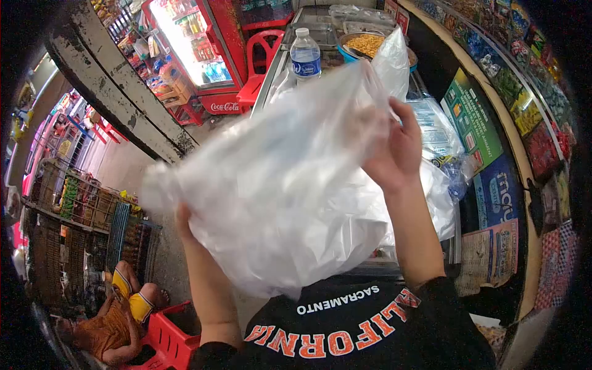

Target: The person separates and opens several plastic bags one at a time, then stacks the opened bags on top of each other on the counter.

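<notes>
I've got a large translucent plastic bag (277,185) held up in front of me with both hands, filling the middle of the view; thin crinkled film, milky, glossy where light hits, bulging into a loose rounded shape. My right hand (394,148) is closed on the bag's upper right edge, fingers curled over the film, thumb side toward the camera. My left hand (184,222) is mostly hidden behind the bag's lower left; only the wrist and a sliver of the hand show at the film's edge, so I cannot tell how it grips, only that it is in contact. The bag blocks most of the counter (271,74) behind it. Above the bag's top edge stands a clear water bottle (305,55) with a blue label and white cap, upright. Right of it sits a round bowl (364,44) with a blue rim, holding yellowish pieces, partly covered by another bunched plastic bag (394,58). More clear film lies crumpled just beside my right forearm. Far left of the counter is a red drinks fridge (197,49), lit inside, with a red plastic chair (262,61) beside it. Racks of coloured packaged snacks (524,80) curve along the right. At lower left a person (117,314) in orange and yellow sits next to a red crate (166,339).
</notes>
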Demonstrator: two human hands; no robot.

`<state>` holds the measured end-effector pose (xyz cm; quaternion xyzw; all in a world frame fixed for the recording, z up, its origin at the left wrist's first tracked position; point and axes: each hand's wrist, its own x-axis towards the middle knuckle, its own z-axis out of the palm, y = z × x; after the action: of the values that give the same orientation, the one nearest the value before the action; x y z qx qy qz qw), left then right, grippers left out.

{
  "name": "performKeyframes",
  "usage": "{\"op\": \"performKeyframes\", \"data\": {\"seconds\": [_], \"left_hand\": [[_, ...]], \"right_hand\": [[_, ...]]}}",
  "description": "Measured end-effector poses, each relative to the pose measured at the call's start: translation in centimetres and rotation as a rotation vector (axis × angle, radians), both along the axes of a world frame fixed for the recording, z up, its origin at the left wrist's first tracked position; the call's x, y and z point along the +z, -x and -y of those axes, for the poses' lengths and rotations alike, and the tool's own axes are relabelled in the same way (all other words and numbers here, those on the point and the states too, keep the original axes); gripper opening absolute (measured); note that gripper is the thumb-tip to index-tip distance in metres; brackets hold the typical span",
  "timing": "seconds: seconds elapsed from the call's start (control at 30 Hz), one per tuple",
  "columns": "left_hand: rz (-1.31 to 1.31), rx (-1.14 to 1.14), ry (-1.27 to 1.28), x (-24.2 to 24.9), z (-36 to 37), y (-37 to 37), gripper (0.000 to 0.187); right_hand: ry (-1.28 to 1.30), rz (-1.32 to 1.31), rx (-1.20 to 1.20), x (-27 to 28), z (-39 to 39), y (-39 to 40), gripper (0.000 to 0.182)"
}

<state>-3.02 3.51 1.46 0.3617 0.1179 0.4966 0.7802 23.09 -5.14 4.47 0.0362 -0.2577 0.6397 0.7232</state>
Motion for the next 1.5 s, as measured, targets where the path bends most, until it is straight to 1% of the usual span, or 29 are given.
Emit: {"op": "performKeyframes", "data": {"seconds": [0.07, 0.13, 0.17, 0.2, 0.23, 0.27, 0.37, 0.4, 0.47, 0.5, 0.57, 0.6, 0.67, 0.77, 0.8, 0.83, 0.9, 0.97, 1.03, 1.1, 1.17, 1.23, 1.27, 1.3, 1.33, 1.37, 1.43, 1.47, 1.5], "left_hand": [[-0.118, -0.029, 0.014, -2.4, -5.6, -0.3, 0.054], [-0.235, -0.062, 0.026, -5.0, -7.4, -1.6, 0.048], [-0.094, -0.055, 0.082, -6.3, -6.8, -3.4, 0.044], [0.047, -0.049, 0.139, -7.3, -6.6, -4.6, 0.041], [0.225, -0.854, 0.205, -7.7, -8.9, -3.9, 0.043], [0.222, -0.860, 0.205, -9.4, -8.9, -4.6, 0.043], [-0.874, -0.013, -0.162, -17.0, -6.7, -5.9, 0.038], [-0.881, -0.018, -0.159, -20.2, -7.0, -5.3, 0.038], [-0.702, -0.136, 0.183, -25.1, -7.6, -4.1, 0.038], [-0.705, -0.139, 0.187, -24.7, -7.5, -3.6, 0.038], [-1.058, -0.139, -0.143, -22.0, -7.0, -2.6, 0.040], [-1.055, -0.136, -0.141, -20.5, -7.1, -2.1, 0.040], [-1.295, -0.021, -0.295, -17.3, -7.7, -0.8, 0.026], [-1.547, 0.319, -0.558, -16.1, -8.7, 2.9, 0.031], [-1.682, 0.365, -0.568, -14.4, -8.4, 4.1, 0.030], [-1.817, 0.413, -0.576, -12.6, -8.2, 5.3, 0.030], [-1.967, 0.616, -0.614, -11.8, -9.9, 8.7, 0.027], [-1.658, 0.734, -0.555, -8.3, -9.6, 10.3, 0.022], [-1.319, 0.751, -0.753, -4.1, -8.2, 10.1, 0.032], [-1.254, 0.760, -0.818, -1.1, -6.2, 9.6, 0.031], [-1.186, 0.776, -0.878, 1.5, -3.4, 8.2, 0.030], [-0.882, 0.554, -1.011, 3.4, 0.1, 5.4, 0.019], [-0.882, 0.557, -1.011, 4.2, 1.4, 4.2, 0.019], [-0.869, 0.406, -0.922, 4.8, 2.4, 3.0, 0.020], [-0.851, 0.258, -0.833, 5.1, 3.0, 2.2, 0.021], [-0.848, 0.262, -0.836, 5.1, 3.2, 2.0, 0.021], [-0.827, 0.094, -0.773, 5.1, 3.5, 1.6, 0.022], [-0.743, 0.091, -0.628, 5.2, 4.0, 1.2, 0.018], [-0.740, 0.093, -0.627, 4.9, 4.2, 1.1, 0.018]], "right_hand": [[0.127, -0.065, -0.050, 1.0, -0.8, 1.1, 0.032], [0.073, -0.030, 0.038, -0.5, -1.8, 0.5, 0.031], [0.022, 0.004, 0.127, -2.3, -2.7, -0.1, 0.031], [0.115, -0.102, 0.301, -7.0, -4.3, -1.6, 0.033], [0.114, -0.103, 0.296, -9.0, -4.6, -1.6, 0.033], [0.239, 0.003, 0.099, -10.8, -4.2, -0.8, 0.034], [0.614, 0.312, -0.494, -15.5, -2.5, 2.2, 0.037], [0.621, 0.306, -0.493, -17.2, -2.5, 2.4, 0.037], [0.914, 0.226, -0.485, -20.2, -2.8, 2.4, 0.040], [0.919, 0.224, -0.485, -20.9, -3.1, 2.2, 0.040], [1.183, 0.683, -0.658, -21.4, -3.9, 1.4, 0.041], [1.181, 0.689, -0.657, -21.3, -4.0, 1.2, 0.041], [1.250, 0.621, -0.718, -21.2, -4.1, 0.8, 0.042], [1.073, 0.750, -0.742, -22.2, -3.6, 0.2, 0.046], [1.078, 0.975, -0.661, -21.1, -3.3, -0.3, 0.056], [1.081, 0.974, -0.658, -19.7, -3.0, -0.3, 0.056], [0.972, 1.265, -0.766, -16.1, -2.2, -0.1, 0.065], [0.835, 1.274, -0.907, -11.6, -1.0, -0.2, 0.067], [0.615, 1.282, -1.199, -7.4, 0.0, 0.0, 0.060], [0.449, 1.006, -1.212, -1.7, 1.3, 2.2, 0.054], [0.221, 0.947, -1.102, 1.3, 2.1, 4.2, 0.051], [0.023, 1.100, -0.977, 1.8, 2.2, 6.6, 0.050], [-0.093, 1.242, -0.954, 2.4, 2.1, 7.5, 0.048], [-0.212, 1.381, -0.927, 2.8, 2.0, 8.4, 0.046], [-0.203, 1.392, -0.866, 2.6, 1.8, 9.2, 0.046], [-0.195, 1.403, -0.805, 2.3, 1.6, 9.9, 0.045], [-0.133, 1.348, -0.779, 1.2, 1.3, 10.2, 0.034], [-0.058, 1.331, -0.727, 0.5, 1.4, 9.9, 0.030], [0.017, 1.313, -0.674, 0.3, 1.4, 9.7, 0.025]]}}
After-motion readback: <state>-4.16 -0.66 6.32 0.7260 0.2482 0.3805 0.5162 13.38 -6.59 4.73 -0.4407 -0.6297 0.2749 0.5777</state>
